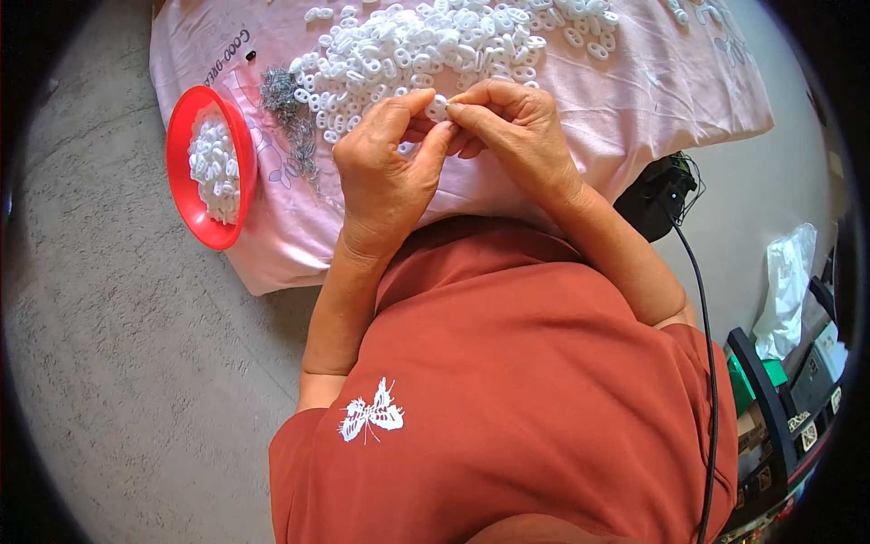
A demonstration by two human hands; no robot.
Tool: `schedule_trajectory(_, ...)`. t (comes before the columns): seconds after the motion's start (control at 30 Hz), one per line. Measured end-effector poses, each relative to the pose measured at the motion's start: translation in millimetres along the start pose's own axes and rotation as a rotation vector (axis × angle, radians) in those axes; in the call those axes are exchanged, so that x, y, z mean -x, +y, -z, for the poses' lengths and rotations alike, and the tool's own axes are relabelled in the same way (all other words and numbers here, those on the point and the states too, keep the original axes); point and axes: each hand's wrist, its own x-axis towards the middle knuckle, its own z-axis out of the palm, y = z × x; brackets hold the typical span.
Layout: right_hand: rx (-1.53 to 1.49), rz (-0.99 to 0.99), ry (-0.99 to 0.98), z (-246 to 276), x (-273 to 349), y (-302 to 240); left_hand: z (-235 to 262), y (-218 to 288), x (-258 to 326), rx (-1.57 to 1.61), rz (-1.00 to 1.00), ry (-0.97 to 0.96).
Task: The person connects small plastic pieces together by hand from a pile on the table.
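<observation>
Head view: the person's left hand (385, 177) is pinching a white, oval, two-holed piece (436, 109) between thumb and fingers, nearly closed. The right hand (523, 127) is meeting its right edge with thumb and forefinger pressed together; whether they are gripping anything smaller, I cannot tell. The piece is showing between both hands, near a heap of similar white pieces (408, 54) lying on pale pink printed cloth (652, 91). Thin grey metallic bits (288, 102) are lying leftward, beside a round red bowl (177, 195) containing more white pieces.

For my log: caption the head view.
Left hand pinches a white two-holed oval plastic piece, right hand at its edge.
</observation>
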Motion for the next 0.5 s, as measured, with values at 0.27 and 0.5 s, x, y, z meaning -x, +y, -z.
schedule_trajectory(0.27, -0.001, -0.009, -0.039, 3.9, 0.0, -0.4, -0.8, -4.2, -1.0, -0.045, -0.071, 0.009)
schedule_trajectory(0.5, 0.047, -0.013, -0.117, 7.7, -0.3, -1.2, 2.1, -5.1, 0.5, -0.021, -0.061, -0.010)
